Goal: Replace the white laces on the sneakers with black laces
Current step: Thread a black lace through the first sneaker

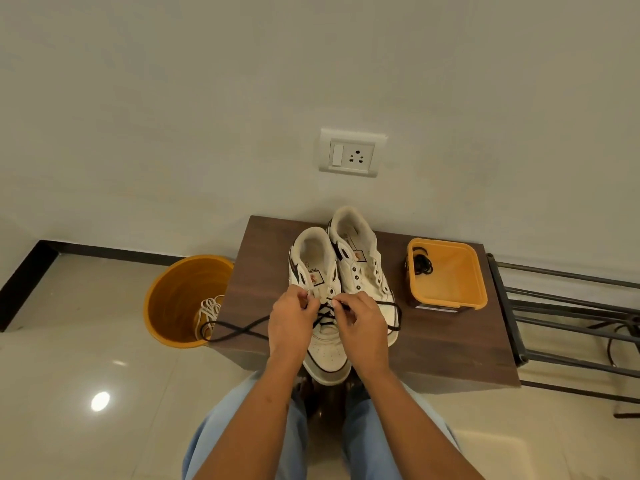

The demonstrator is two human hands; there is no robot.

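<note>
Now both hands pinch thin black lace over leather sneaker.

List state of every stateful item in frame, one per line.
Near white sneaker: partly laced with black lace
Far white sneaker: unlaced, eyelets empty
Orange round bucket: holds removed white laces
Orange square plastic tub: open, spare black lace coiled inside
Left hand: pinching at eyelets
Right hand: pinching lace end
</note>
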